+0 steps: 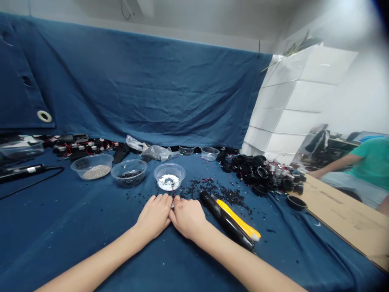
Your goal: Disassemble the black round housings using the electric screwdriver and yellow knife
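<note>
Left hand (154,217) and right hand (187,217) press together at lower centre, fingertips pinching a small red-wired component (173,200); a black cylindrical tool (226,221) lies diagonally just right of the right hand.

This is a small assembly workshop for electrical parts. A blue canvas sheet (136,85) with a metal grommet (44,116) covers the workbench and hangs up the wall behind it. Clear plastic bowls (129,172) hold sorted small parts, loose black pieces (219,194) lie scattered across the cloth, and a heap of black components with red wires (258,174) sits beside a yellow utility knife (237,217). Stacked white foam blocks (288,97) fill the corner, and past a cardboard sheet (343,215) sits a person in a green T-shirt (364,170).
</note>
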Tool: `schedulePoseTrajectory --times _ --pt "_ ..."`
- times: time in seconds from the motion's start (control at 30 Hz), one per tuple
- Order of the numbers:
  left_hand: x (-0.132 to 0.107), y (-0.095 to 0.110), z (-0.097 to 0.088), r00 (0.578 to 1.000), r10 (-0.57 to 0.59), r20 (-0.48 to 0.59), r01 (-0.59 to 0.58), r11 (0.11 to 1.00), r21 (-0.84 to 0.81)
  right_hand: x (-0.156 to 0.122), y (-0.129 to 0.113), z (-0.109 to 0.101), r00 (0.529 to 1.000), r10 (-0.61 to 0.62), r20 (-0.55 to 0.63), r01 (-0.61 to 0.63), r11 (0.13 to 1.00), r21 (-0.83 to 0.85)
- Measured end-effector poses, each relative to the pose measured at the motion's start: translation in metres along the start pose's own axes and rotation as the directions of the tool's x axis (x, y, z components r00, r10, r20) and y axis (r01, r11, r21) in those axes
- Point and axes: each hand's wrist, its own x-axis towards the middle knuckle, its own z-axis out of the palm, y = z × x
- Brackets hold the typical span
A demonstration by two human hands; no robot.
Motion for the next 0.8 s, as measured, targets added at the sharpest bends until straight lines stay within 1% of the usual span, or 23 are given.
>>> schedulePoseTrajectory --times 0.17,0.27,0.37,0.6,0.8 --pt "0.000 -0.006 0.001 1.000 0.004 0.020 -0.005 0.996 0.092 0.011 -0.004 -0.013 0.990 -0.105 0.097 0.111 0.992 -0.059" --pt "0.001 -0.009 0.000 1.000 0.019 0.025 -0.021 0.994 0.111 0.014 -0.008 -0.019 0.976 -0.153 0.157 0.168 0.982 -0.084" --pt "0.004 -0.011 -0.001 0.999 0.037 0.029 -0.040 0.993 0.109 0.014 -0.008 -0.023 0.964 -0.175 0.202 0.199 0.974 -0.106" --pt "0.013 -0.011 0.004 0.994 0.073 0.083 -0.079 0.994 0.072 0.006 0.000 -0.020 0.974 -0.140 0.180 0.162 0.980 -0.118" --pt "0.010 -0.014 0.008 0.996 0.039 0.086 -0.046 0.996 0.076 0.006 -0.004 -0.020 0.978 -0.125 0.164 0.142 0.985 -0.098"
